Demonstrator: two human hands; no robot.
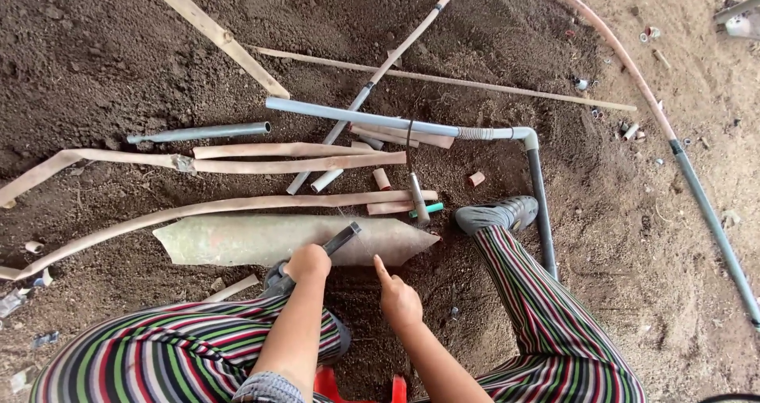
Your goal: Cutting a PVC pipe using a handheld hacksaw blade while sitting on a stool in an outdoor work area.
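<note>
Left hand (pixel 307 262) is gripping a tool (pixel 342 238) against the slab (pixel 237 240); right hand (pixel 398 296), forefinger extended, is pointing beside it. Marking appears under way; steady alignment needed next.

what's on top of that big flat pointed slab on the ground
A dark tool held by the left hand rests on the slab. Whatever lies under the slab is hidden.

We see the wide flattened pipe piece (pixel 269 239) lying crosswise just before both hands, long pipes (pixel 360 118) scattered behind it.
</note>
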